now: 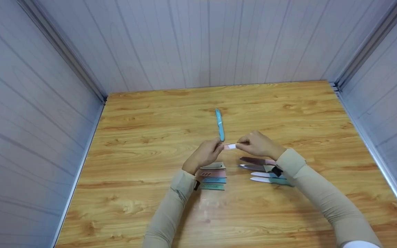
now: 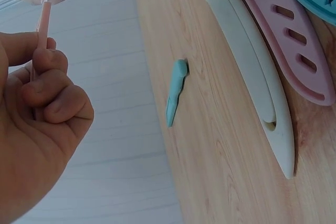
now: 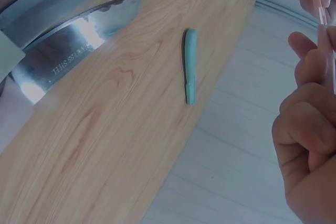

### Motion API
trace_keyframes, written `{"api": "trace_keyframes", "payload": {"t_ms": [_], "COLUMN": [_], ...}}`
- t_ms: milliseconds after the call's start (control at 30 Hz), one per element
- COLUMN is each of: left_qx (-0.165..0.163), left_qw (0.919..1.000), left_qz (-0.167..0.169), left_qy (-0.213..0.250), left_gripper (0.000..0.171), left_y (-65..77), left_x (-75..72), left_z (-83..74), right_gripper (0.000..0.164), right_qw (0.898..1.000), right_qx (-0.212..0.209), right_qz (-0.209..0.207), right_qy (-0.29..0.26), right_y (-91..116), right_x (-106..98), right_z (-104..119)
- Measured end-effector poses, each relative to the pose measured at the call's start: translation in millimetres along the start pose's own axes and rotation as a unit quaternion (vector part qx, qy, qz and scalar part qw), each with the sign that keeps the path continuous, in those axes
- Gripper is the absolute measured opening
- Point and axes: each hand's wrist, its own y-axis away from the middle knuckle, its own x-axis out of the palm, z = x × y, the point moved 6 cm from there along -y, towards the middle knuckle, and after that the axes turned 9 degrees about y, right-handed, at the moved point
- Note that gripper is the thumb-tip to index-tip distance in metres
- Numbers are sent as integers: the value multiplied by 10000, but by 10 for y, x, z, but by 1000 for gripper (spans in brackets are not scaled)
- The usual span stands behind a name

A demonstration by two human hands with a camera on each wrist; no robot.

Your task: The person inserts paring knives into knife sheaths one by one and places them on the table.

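In the head view, my left hand [image 1: 205, 153] grips a pink knife sheath [image 2: 44, 24] by its body. Opposite it, my right hand [image 1: 258, 144] pinches a small knife whose white blade [image 1: 232, 146] shows between the two hands. The blade's tip end meets the sheath's mouth; how far it sits inside I cannot tell. A pink handle [image 3: 324, 35] shows at my right fingers in the right wrist view, mostly covered by them. Just beyond the left fingertips lies a light blue knife [image 1: 220, 124] in its sheath.
Under the left wrist lie several sheaths: beige [image 1: 215, 165], pink [image 1: 215, 173], blue [image 1: 215, 180] and green [image 1: 214, 187]. Near the right forearm, bare knives point left, with metal blades [image 1: 252, 160] and white blades [image 1: 260, 179]. Pale panel walls [image 1: 198, 44] enclose the wooden table [image 1: 133, 193].
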Motion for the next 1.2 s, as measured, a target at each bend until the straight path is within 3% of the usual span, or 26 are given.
{"api": "trace_keyframes", "payload": {"t_ms": [367,700,967,1200], "left_qx": [-159,154,109,-125], "left_qw": [9999,9998,9999,9998], "left_qz": [29,66,57,99], "left_qy": [35,-71,-106,-147], "left_gripper": [19,22,20,20], "left_y": [-3,-21,-27,-24], "left_x": [23,57,43,74], "left_z": [17,-22,-28,-1], "right_gripper": [28,26,26,25], "right_qw": [9999,10000,9999,10000], "right_qx": [101,-21,103,-77], "right_qz": [75,4,41,-6], "right_qy": [-8,-36,-18,15], "right_y": [-18,-47,-56,-77], "right_x": [48,58,48,83], "right_z": [-13,24,41,61]}}
